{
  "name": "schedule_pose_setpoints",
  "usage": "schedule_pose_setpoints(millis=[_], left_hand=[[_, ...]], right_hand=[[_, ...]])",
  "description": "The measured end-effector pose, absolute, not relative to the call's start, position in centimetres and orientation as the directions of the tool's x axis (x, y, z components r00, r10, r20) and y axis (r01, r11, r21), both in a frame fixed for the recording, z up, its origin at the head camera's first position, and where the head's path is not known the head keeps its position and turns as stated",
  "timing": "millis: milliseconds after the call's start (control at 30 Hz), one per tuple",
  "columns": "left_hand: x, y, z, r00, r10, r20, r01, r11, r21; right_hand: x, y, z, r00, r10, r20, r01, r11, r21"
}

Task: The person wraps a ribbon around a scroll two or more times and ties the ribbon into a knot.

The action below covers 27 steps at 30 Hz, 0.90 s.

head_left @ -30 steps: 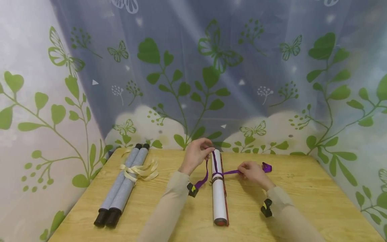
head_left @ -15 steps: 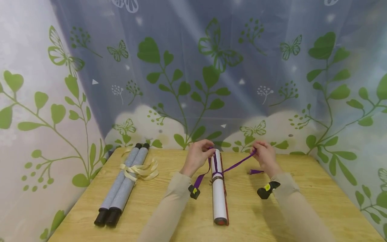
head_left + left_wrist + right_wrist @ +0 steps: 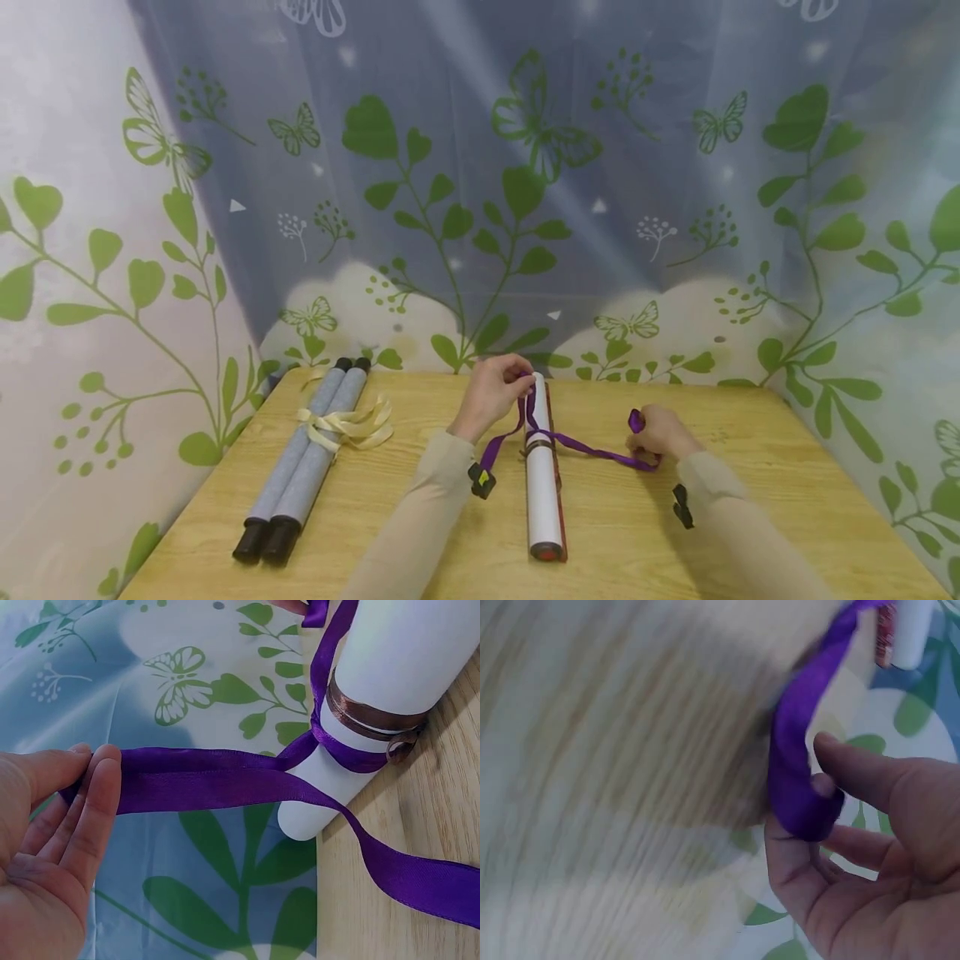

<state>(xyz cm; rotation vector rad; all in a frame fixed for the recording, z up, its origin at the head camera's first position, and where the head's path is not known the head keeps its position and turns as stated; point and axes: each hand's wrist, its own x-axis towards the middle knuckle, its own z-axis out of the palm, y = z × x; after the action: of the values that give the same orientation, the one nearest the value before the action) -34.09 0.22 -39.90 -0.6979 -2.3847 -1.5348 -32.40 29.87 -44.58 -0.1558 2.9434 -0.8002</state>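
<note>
A white rolled scroll [image 3: 544,504] with a red edge lies lengthwise on the table. Round its middle go a thin brown cord [image 3: 371,716] and a purple ribbon [image 3: 206,787]. My left hand [image 3: 491,396], near the scroll's far end, pinches a doubled loop of the ribbon between thumb and fingers, drawn away from the crossing. The ribbon's other tail runs right to my right hand [image 3: 663,433], low over the table. In the right wrist view that ribbon [image 3: 802,742] bends round the curled fingers, with the thumb close by. A loose end hangs below the left hand.
Two grey rolled scrolls [image 3: 307,454] with black end caps lie side by side on the left, tied with a cream ribbon [image 3: 348,425]. The wooden table [image 3: 442,533] meets a leaf-and-butterfly patterned curtain [image 3: 480,208] at its back edge.
My right hand first rose up and away with the purple ribbon, then came down to the right, lengthening the stretch from the scroll. The left hand has stayed nearly in place with its loop.
</note>
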Motion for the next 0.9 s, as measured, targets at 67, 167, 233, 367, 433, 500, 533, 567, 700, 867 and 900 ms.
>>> schedule_pose_setpoints(millis=[67,167,233,367,433,500,533,567,700,867,900], left_hand=[[-34.1,0.2,-39.9,-0.865,0.268,0.425,0.498,0.343,0.797],[-34.2,0.1,-39.9,-0.867,0.265,0.422,0.494,0.342,0.8],[-34.2,0.1,-39.9,-0.867,0.267,0.421,0.494,0.34,0.8],[-34.2,0.0,-39.8,-0.865,0.273,0.421,0.496,0.334,0.802],[-34.2,-0.1,-39.8,-0.863,0.273,0.425,0.5,0.334,0.799],[-34.1,-0.2,-39.8,-0.861,0.274,0.428,0.503,0.334,0.797],[-34.1,-0.2,-39.8,-0.859,0.275,0.432,0.507,0.336,0.794],[-34.1,-0.2,-39.8,-0.857,0.276,0.435,0.511,0.342,0.789],[-34.0,-0.1,-39.8,-0.846,0.281,0.453,0.531,0.374,0.76],[-33.9,0.2,-39.8,-0.834,0.293,0.467,0.551,0.406,0.729],[-33.8,0.2,-39.8,-0.831,0.297,0.47,0.555,0.401,0.729]], right_hand=[[-32.4,29.5,-44.8,-0.991,-0.131,-0.032,-0.1,0.876,-0.472],[-32.5,29.0,-44.9,-0.988,-0.151,0.023,-0.146,0.893,-0.425],[-32.9,28.8,-45.2,-0.989,-0.142,0.031,-0.14,0.876,-0.461],[-33.5,28.2,-45.5,-0.99,-0.137,0.011,-0.116,0.786,-0.607],[-33.8,27.7,-45.4,-0.989,-0.15,0.008,-0.117,0.739,-0.663],[-34.1,27.0,-45.1,-0.987,-0.161,0.006,-0.119,0.707,-0.697],[-34.3,26.6,-44.8,-0.986,-0.168,0.018,-0.131,0.696,-0.706],[-34.5,26.2,-44.5,-0.985,-0.172,0.02,-0.132,0.67,-0.731],[-35.2,24.4,-43.4,-0.975,-0.194,0.105,-0.206,0.632,-0.747],[-35.4,22.2,-42.7,-0.971,-0.188,0.148,-0.227,0.535,-0.814],[-35.5,21.8,-42.7,-0.97,-0.19,0.149,-0.227,0.509,-0.83]])
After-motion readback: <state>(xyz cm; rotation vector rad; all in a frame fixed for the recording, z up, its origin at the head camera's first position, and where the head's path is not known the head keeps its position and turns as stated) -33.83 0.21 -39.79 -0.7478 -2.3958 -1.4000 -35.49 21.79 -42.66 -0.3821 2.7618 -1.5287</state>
